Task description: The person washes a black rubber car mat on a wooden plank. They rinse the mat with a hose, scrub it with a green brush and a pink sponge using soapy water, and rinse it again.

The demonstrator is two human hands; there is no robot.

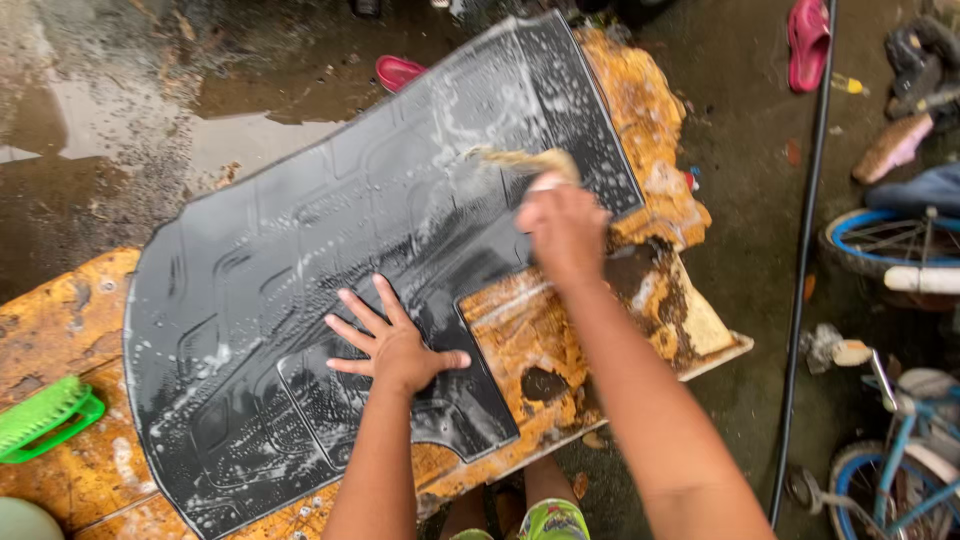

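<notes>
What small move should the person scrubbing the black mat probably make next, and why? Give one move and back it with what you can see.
Probably draw the brush in the right hand back across the black floor mat toward the left hand. The brush sits near the mat's far edge amid foam, while the left hand lies flat, pinning the mat on the worn wooden board.

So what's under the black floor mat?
The black mat lies on a worn orange board, which shows at its edges. The left hand presses on the mat. The board's middle is covered.

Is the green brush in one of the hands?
No, the green plastic brush lies alone on the worn orange board, while the right hand holds a straw-coloured brush.
</notes>
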